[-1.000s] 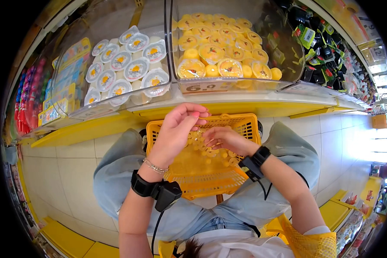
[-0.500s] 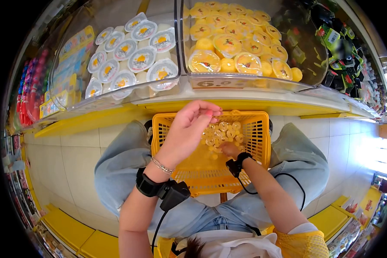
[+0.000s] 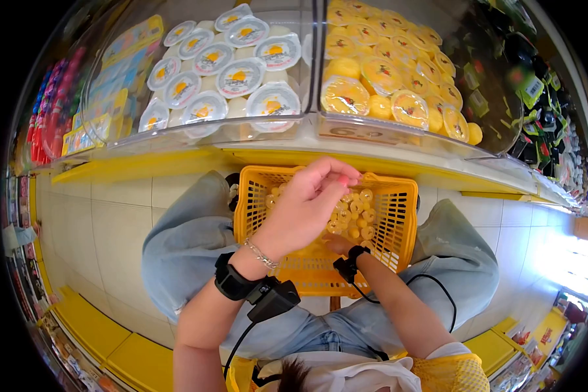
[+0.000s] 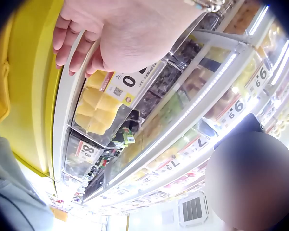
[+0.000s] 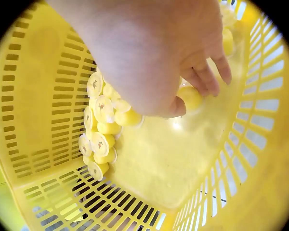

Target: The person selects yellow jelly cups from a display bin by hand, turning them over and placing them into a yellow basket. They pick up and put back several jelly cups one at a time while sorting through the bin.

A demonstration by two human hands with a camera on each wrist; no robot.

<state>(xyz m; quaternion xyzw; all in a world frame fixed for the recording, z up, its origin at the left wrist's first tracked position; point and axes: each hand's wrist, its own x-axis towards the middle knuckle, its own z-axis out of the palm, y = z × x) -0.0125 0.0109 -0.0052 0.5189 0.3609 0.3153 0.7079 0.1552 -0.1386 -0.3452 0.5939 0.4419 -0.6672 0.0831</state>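
Observation:
Deep in the yellow basket is my right hand. In the right wrist view its fingers reach down, fairly straight, beside a small yellow jelly cup. The thumb tip overlaps this cup's edge. More yellow jelly cups, with clear printed lids, are heaped against the basket's wall. My left hand hovers over the basket's far side, palm partly turned in, and holds nothing. Its fingers hang loosely bent in the left wrist view, before the shelf edge.
Beyond the basket, clear bins hold large yellow jelly cups and white lidded cups. A yellow shelf base runs along the floor beneath them. My legs straddle the basket. A black cable trails from the right wrist.
My right hand has gone from above the basket down into it, then toward its near side. The left hand stays above the basket. The view has shifted, bringing the bins closer.

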